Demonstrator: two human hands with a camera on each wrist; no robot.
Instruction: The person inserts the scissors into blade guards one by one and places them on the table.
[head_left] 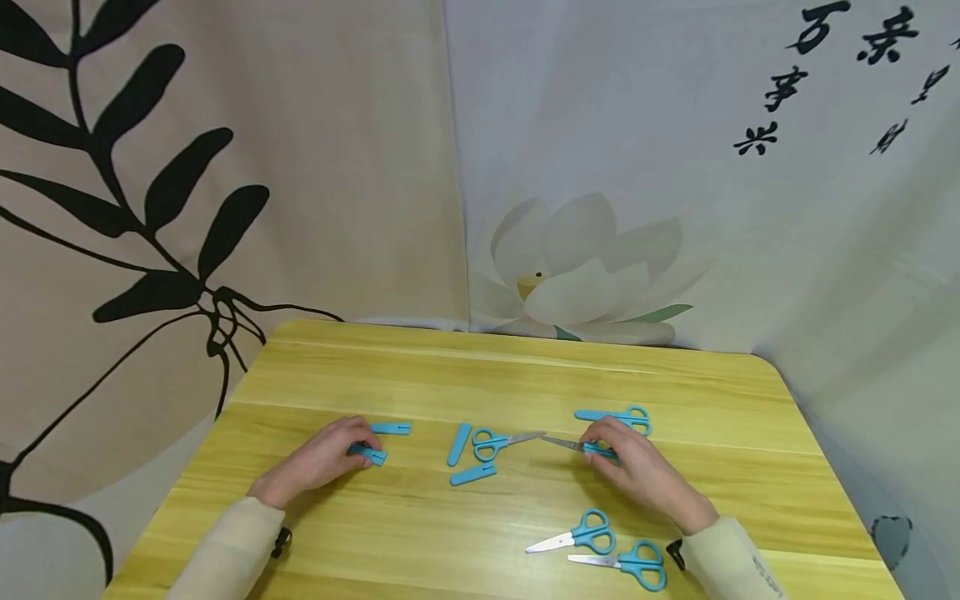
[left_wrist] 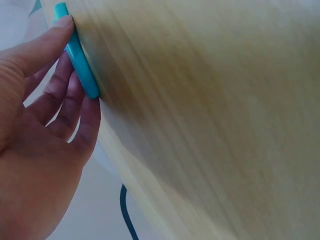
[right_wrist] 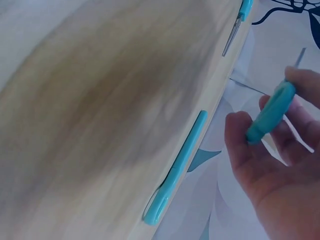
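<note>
My left hand [head_left: 330, 454] pinches a flat blue scissors cover [head_left: 369, 454] between thumb and fingers, low over the table's left part. In the left wrist view this cover [left_wrist: 82, 67] lies along the fingertips. Just beyond it is a second blue cover [head_left: 393, 428]. On the right, my right hand [head_left: 641, 467] grips scissors [head_left: 600, 452] by their blue handles, the bare blades pointing left. The right wrist view shows these scissors [right_wrist: 272, 115] lifted off the tabletop, handles between thumb and fingers. Behind that hand lie scissors with a cover over the blades [head_left: 611, 414].
Mid-table, uncovered scissors [head_left: 491, 443] lie beside two loose blue covers, one slanted [head_left: 459, 444] and one nearer [head_left: 474, 474]. Nearer the front are two more bare-bladed scissors, one left [head_left: 581, 533] and one right [head_left: 637, 565]. A printed curtain [head_left: 360, 167] hangs behind the wooden table [head_left: 375, 533].
</note>
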